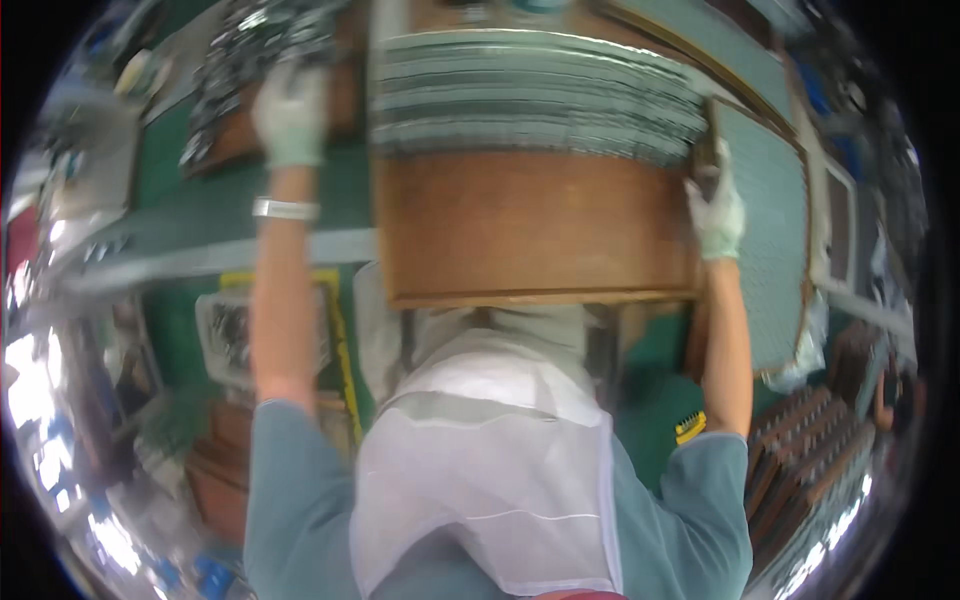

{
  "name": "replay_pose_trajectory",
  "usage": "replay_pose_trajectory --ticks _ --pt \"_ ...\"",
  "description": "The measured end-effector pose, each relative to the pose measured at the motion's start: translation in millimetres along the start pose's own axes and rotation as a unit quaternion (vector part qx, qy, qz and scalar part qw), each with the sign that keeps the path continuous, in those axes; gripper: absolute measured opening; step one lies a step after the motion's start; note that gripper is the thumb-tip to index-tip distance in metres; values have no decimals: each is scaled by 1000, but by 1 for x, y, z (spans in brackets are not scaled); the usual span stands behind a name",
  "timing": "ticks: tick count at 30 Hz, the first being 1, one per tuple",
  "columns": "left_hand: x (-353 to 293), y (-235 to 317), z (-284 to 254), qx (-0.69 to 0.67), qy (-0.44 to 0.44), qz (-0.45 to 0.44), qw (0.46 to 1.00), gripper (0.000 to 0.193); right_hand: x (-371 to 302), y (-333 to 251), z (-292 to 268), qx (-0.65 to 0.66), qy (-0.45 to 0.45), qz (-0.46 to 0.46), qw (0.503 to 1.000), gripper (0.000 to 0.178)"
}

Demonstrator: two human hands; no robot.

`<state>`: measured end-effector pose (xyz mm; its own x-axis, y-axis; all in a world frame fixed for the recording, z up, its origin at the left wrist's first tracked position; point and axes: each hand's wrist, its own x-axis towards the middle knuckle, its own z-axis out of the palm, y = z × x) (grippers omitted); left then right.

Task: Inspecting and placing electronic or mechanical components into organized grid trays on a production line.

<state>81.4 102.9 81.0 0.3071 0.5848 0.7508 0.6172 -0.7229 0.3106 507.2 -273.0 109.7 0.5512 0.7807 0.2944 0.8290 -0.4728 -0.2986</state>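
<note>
A brown wooden tray (540,225) lies in front of me, its far half covered with rows of shiny silvery metal strips (530,95). My right hand (718,212), in a pale glove, is at the tray's right edge. Its fingers are curled round something small and greyish that I cannot make out. Off to the left, my gloved left hand (291,115) reaches over a heap of loose shiny metal pieces (270,35) on a brown board (235,125). Motion smears its fingers, so whether they hold a piece is unclear.
A wood-framed pale panel (760,240) stands just right of the tray. Brown slotted racks (810,460) are stacked at the lower right. Below my left forearm are a whitish bin (218,340) and brown boards (220,460). A yellow brush-like object (690,428) is near my right elbow.
</note>
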Motion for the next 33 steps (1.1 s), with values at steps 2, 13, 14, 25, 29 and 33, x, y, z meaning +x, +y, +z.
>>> replay_pose_trajectory --ticks 2,13,14,25,29,33 --pt "33 -13 29 63 -155 -278 946 56 -17 14 -12 20 36 9 999 74" --pt "-12 -120 93 -111 -358 -186 908 66 -85 248 -174 -105 98 302 942 44" --pt "-19 -148 66 -89 -346 -206 911 64 -86 281 -171 0 104 301 948 40" --pt "-48 -81 -37 -446 -81 -405 794 49 -84 354 -151 100 -149 340 923 42" --pt "-58 -47 -35 -527 -58 -413 740 47 -96 369 -155 155 -150 274 937 45" --pt "-54 -7 -40 -494 -36 -430 755 49 -102 399 -146 176 -128 285 934 40"
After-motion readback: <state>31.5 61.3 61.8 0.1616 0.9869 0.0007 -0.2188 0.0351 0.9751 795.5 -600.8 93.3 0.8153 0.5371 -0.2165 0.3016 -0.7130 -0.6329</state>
